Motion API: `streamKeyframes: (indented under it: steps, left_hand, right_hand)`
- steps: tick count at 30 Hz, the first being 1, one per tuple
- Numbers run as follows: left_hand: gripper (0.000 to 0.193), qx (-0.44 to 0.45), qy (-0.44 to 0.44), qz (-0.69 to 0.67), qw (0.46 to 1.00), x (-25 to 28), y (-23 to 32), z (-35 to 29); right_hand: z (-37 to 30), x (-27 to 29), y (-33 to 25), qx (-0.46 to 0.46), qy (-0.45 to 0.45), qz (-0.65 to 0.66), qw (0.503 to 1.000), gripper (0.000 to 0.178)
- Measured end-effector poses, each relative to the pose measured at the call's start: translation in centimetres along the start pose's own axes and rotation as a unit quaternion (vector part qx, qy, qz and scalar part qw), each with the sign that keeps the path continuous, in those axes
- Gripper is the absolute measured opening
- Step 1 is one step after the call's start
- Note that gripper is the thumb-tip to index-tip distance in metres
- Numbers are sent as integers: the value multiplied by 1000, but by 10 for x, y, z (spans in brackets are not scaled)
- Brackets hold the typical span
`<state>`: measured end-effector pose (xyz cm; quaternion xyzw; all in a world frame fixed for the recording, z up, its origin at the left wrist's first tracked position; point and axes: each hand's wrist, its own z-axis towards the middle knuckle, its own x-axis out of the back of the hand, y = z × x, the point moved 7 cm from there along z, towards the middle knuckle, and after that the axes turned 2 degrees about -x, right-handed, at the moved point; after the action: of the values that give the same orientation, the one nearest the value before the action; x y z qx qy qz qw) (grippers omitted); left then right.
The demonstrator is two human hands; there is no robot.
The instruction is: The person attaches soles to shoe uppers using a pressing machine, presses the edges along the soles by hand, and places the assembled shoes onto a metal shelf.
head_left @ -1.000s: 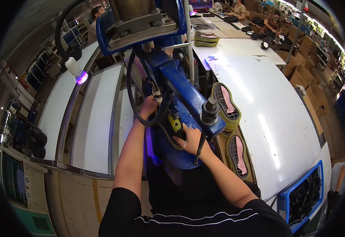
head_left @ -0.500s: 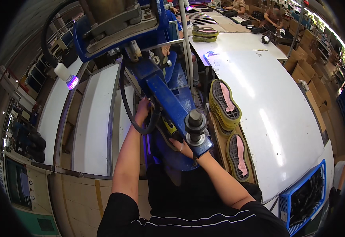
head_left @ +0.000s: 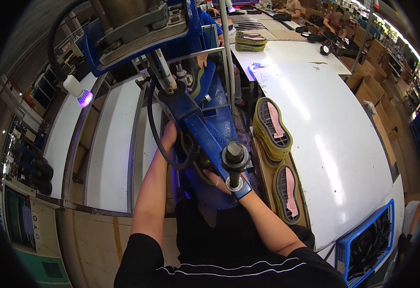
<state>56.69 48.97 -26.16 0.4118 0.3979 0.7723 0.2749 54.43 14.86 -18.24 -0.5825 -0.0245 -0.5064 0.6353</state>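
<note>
In front of me stands a blue press machine (head_left: 198, 122), its slanted arm ending in a large upright bolt. Beneath the arm sits a dark shoe (head_left: 200, 169) with a yellow-green edge, mostly hidden by the arm and a black hose (head_left: 153, 129). My right hand (head_left: 218, 182) grips the shoe's near end, the thumb showing beside it and the rest partly behind the arm. On the far left side of the shoe is my left hand (head_left: 170, 134); its fingers are out of sight behind the machine.
Yellow-green soles with pink strips (head_left: 273, 127) stand stacked on a ledge to the right, a single sole (head_left: 287, 194) nearer me. Beyond lies a white table (head_left: 334, 144), with a blue basket (head_left: 366, 247) of dark pieces at its near corner. A lit lamp (head_left: 78, 91) hangs left.
The press arm has dropped away from the head above, baring more of the shiny rod. Both hands stay at the shoe, the right slightly shifted left.
</note>
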Motion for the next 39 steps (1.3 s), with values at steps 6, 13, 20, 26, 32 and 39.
streamKeyframes:
  steps: [6,13,20,26,32,39]
  left_hand:
    - [22,33,26,-31,999,11,11,17]
    - [21,50,103,143,983,10,-36,1]
    - [26,177,42,-71,981,1,-46,-18]
    - [27,133,110,111,979,36,-53,-71]
    - [35,222,144,31,964,40,-22,-122]
    - [36,258,204,-47,943,41,-10,-142]
  right_hand:
    - [-4,12,26,-37,-44,125,990,65]
    - [-70,59,67,-167,243,506,810,85]
    - [-124,122,35,-51,337,192,921,24]
    - [-156,144,24,81,335,243,907,33]
    - [-106,104,6,-140,141,408,891,26]
    - [-59,79,4,-89,166,-124,974,32]
